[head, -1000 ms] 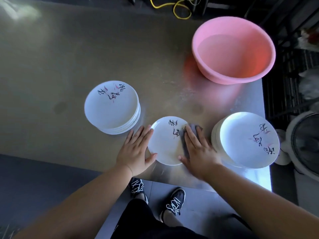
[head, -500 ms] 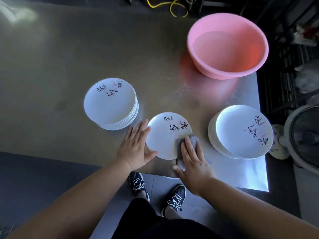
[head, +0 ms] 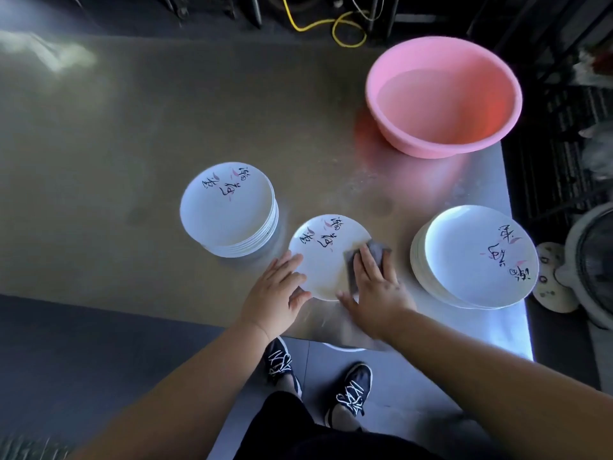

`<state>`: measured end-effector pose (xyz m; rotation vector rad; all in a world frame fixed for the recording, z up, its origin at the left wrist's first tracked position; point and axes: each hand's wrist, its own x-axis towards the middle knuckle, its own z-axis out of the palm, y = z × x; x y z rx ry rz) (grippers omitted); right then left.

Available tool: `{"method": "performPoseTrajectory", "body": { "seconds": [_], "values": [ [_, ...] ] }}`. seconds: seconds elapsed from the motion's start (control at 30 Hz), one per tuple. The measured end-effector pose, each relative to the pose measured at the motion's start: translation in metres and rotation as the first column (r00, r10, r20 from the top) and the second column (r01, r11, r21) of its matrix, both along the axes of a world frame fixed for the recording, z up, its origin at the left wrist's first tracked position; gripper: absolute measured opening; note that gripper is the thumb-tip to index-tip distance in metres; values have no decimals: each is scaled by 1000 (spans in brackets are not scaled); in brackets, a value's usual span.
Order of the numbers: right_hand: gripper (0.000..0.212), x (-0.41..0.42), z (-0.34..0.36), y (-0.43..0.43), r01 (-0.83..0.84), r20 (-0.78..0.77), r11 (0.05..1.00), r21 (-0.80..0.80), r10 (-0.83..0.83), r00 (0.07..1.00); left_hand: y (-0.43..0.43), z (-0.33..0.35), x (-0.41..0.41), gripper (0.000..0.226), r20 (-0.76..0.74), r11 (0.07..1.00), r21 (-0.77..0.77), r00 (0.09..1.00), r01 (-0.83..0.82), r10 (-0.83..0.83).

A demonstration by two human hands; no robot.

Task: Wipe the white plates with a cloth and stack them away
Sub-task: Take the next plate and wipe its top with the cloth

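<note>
Head view, looking down at a metal bench (head: 132,144). A single white plate (head: 323,257) with dark brush lettering lies flat near the bench's front edge, between two stacks.

The left hand (head: 275,287) lies flat with its fingers straight and close together, resting on the plate's left rim, thumb against the near rim. The right hand (head: 374,290) is also spread flat. Its straight fingers press a grey cloth (head: 376,252) onto the right side of the plate, and the thumb reaches out along the plate's near edge. Neither hand curls round anything.

Just left of the plate and slightly farther back stands a stack of matching white plates (head: 225,207). A second, wider stack (head: 474,257) sits to the right, at the bench's right edge.

A pink basin (head: 414,141) stands at the far right corner of the bench, well apart from the plates. A yellow cable (head: 331,26) loops on the floor beyond. Black shoes with white laces (head: 351,390) show below the bench edge.
</note>
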<state>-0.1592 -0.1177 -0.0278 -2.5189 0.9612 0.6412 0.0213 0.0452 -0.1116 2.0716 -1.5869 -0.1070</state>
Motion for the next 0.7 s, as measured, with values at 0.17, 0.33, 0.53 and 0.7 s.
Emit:
{"method": "performPoseTrajectory", "body": {
  "seconds": [0.17,0.33,0.53,0.7],
  "values": [
    [83,33,-12,-58,-157,68,987,-31,159,985,0,-2,-1,31,18,1000,-6,1000,-11,12],
    [87,-19,-6,18,46,94,998,43,-50,994,-2,21,-27,38,122,983,127,985,-135,119],
    [98,-5,-1,-22,-41,117,994,103,29,993,0,36,-20,47,106,980,168,991,-103,86],
    [79,15,-4,-31,-44,128,995,91,32,991,4,20,-10,41,105,983,167,993,-79,62]
  ]
}}
